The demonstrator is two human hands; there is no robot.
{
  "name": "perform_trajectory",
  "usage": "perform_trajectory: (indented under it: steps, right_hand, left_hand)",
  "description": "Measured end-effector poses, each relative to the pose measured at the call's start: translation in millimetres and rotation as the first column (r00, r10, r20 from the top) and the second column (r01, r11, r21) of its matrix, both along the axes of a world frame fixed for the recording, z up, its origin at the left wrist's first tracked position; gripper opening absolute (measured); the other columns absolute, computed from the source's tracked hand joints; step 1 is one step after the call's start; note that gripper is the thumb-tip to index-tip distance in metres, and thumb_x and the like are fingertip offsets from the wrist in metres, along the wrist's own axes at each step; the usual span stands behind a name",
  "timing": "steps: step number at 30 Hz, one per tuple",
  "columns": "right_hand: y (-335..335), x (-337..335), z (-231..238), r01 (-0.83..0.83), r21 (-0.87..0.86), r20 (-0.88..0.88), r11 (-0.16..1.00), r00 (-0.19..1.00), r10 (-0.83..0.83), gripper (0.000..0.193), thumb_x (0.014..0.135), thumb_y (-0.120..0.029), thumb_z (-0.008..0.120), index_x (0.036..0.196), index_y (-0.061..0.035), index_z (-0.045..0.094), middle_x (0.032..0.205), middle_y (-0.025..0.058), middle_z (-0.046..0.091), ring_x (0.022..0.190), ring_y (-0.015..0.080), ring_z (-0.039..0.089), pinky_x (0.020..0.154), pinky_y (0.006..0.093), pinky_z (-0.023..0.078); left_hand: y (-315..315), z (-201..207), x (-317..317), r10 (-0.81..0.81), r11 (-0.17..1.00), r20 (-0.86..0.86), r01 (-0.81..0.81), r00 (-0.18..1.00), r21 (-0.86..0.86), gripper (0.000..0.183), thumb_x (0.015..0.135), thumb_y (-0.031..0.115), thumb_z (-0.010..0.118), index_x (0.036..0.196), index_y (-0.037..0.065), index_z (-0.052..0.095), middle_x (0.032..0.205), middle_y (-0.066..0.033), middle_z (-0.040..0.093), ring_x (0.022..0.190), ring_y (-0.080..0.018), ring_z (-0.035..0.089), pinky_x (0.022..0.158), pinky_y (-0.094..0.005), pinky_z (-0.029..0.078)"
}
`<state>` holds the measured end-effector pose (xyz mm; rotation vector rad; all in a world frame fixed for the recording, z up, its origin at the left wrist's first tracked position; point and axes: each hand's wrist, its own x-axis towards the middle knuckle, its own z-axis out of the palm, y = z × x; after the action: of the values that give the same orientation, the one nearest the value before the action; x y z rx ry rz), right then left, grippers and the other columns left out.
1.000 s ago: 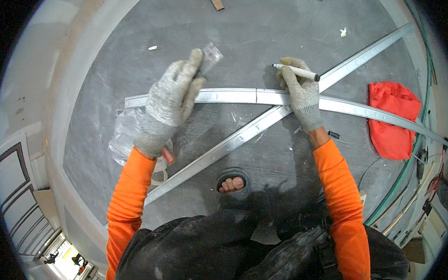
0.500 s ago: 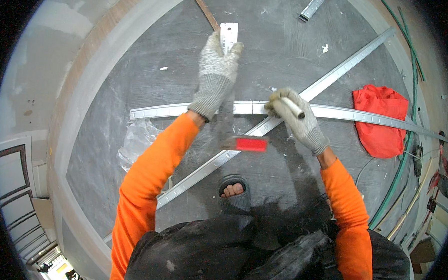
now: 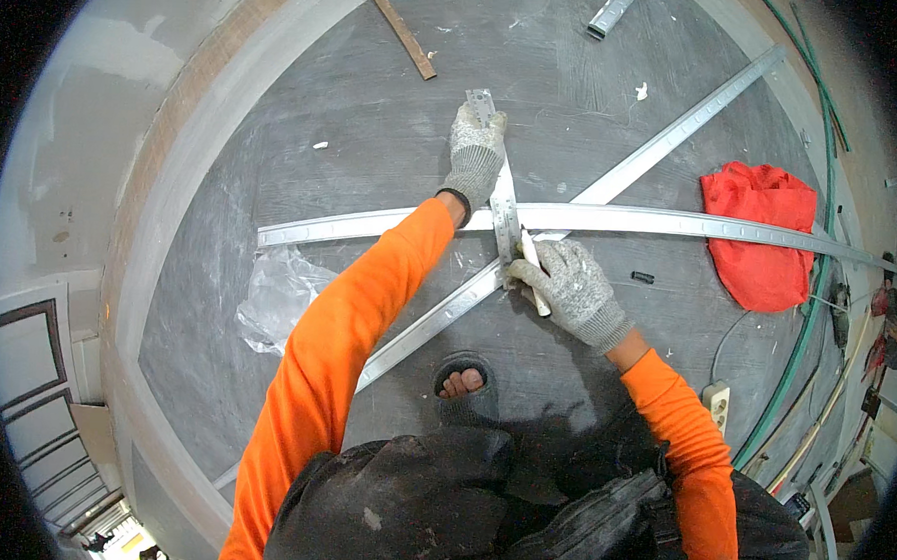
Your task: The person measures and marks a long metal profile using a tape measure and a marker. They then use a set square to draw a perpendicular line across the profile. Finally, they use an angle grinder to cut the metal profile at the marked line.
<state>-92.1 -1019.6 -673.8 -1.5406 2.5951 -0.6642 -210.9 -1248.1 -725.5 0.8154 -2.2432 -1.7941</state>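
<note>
Head view: one wide fisheye, the left of a side-by-side pair, worn on the person's head; picture upright, unmirrored. It looked steeply down past the dark trousers onto the grey floor. Range: close; the left hand and right hand sat near mid-frame, and the orange sleeves rose from the lower edge. Coverage: field reached out to the pale wall at the far left and the green strand near the right rim. Distortion: straight edges bowed, and a black surround closed the circular field.
</note>
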Motion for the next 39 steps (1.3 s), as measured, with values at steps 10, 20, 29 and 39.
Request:
perform_trajectory:
  steps: [10, 20, 29, 39]
  right_hand:
    - [-4, 10, -30, 0.05, -0.067, -0.055, 0.996, 0.997, -0.054, 0.038, 0.087, -0.018, 0.071, 0.125, -0.0174, 0.068, 0.123, 0.0135, 0.066, 0.119, 0.0337, 0.064, 0.104, 0.0484, 0.051]
    - [-11, -11, -27, 0.083, -0.131, -0.088, 0.988, 0.992, -0.095, 0.037, 0.088, -0.019, 0.071, 0.125, -0.0184, 0.069, 0.115, 0.0113, 0.066, 0.108, 0.0316, 0.065, 0.095, 0.0456, 0.054]
    - [-5, -25, -23, 0.185, -0.118, -0.068, 0.976, 0.979, -0.194, 0.052, 0.081, -0.032, 0.08, 0.129, -0.0198, 0.065, 0.122, 0.0145, 0.062, 0.12, 0.0362, 0.059, 0.107, 0.0521, 0.045]
    - [-7, -40, -22, 0.179, -0.107, 0.005, 0.978, 0.984, -0.18, 0.071, 0.073, -0.045, 0.09, 0.131, -0.0167, 0.062, 0.135, 0.0178, 0.057, 0.133, 0.0403, 0.051, 0.117, 0.0565, 0.035]
  left_hand:
    - [-25, 16, 17, -0.436, 0.9, 0.21, 0.428, 0.875, 0.085, 0.053, 0.1, 0.043, 0.066, 0.132, 0.0, 0.064, 0.112, -0.0158, 0.073, 0.104, -0.0255, 0.07, 0.091, -0.0397, 0.055]
    - [-49, 35, 61, -0.677, 0.729, 0.303, 0.667, 0.67, 0.153, 0.041, 0.102, 0.036, 0.066, 0.121, 0.0, 0.071, 0.102, -0.0039, 0.074, 0.089, -0.0104, 0.067, 0.081, -0.0286, 0.055]
    - [-59, 34, 62, -0.693, 0.706, 0.194, 0.598, 0.694, 0.379, 0.032, 0.102, 0.029, 0.068, 0.116, 0.001, 0.071, 0.099, -0.0017, 0.074, 0.084, -0.007, 0.067, 0.074, -0.0249, 0.055]
    - [-62, 30, 57, -0.734, 0.672, 0.221, 0.641, 0.642, 0.371, 0.026, 0.099, 0.024, 0.071, 0.113, 0.002, 0.073, 0.098, -0.0029, 0.075, 0.08, -0.0075, 0.068, 0.072, -0.0246, 0.055]
